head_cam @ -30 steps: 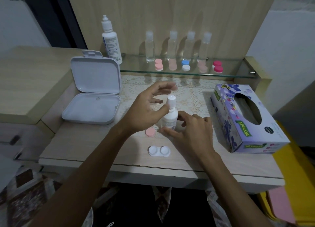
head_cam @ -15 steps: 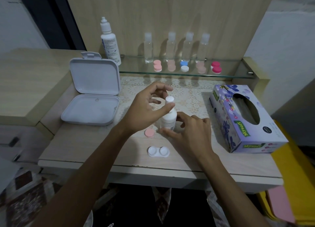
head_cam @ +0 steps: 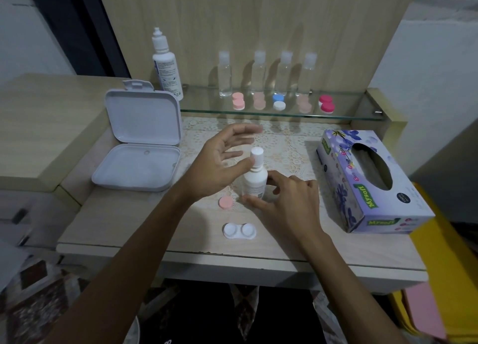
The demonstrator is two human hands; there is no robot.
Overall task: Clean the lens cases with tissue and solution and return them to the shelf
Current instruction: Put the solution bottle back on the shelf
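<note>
Right hand (head_cam: 282, 201) grips the small white bottle (head_cam: 254, 180), hiding its base. Left hand (head_cam: 219, 165), fingers spread and blurred, thumb at its neck; a pink cap (head_cam: 226, 203) lies just below it.

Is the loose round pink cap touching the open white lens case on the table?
Apart. The head view shows bare tabletop between the round pink cap and the open white lens case.

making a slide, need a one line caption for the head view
Right hand steadies a small white solution bottle upright on the table, left hand open beside its cap, uncapped lens case in front.
</note>
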